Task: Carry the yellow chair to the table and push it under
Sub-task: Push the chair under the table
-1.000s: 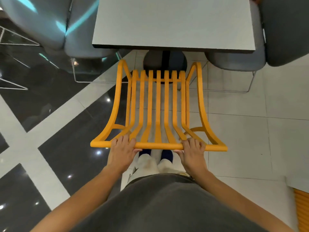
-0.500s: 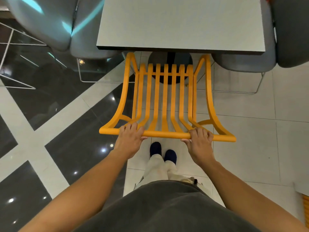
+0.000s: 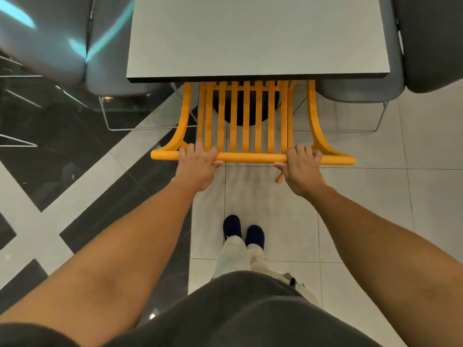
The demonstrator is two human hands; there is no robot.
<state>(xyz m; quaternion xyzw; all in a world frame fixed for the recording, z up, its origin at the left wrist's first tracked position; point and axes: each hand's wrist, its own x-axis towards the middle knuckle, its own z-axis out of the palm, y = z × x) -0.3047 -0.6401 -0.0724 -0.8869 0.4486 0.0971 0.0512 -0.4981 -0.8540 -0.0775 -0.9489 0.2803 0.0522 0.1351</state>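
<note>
The yellow chair (image 3: 250, 157), made of slats, stands in front of me with its front end hidden under the near edge of the grey table (image 3: 258, 36). My left hand (image 3: 198, 165) grips the chair's top rail left of centre. My right hand (image 3: 302, 166) grips the same rail right of centre. Both arms are stretched out forward. One yellow chair leg (image 3: 280, 177) shows below the rail by my right hand.
Grey padded chairs on wire frames flank the table, one on the left (image 3: 110, 71) and one on the right (image 3: 360, 88). The table's dark round base (image 3: 246, 108) shows through the slats. My dark shoes (image 3: 244, 231) stand on pale tiles; dark glossy tiles lie to the left.
The chair has slid forward away from me, so its front now lies under the table edge. My arms have stretched out further; both hands keep their grip on the rail.
</note>
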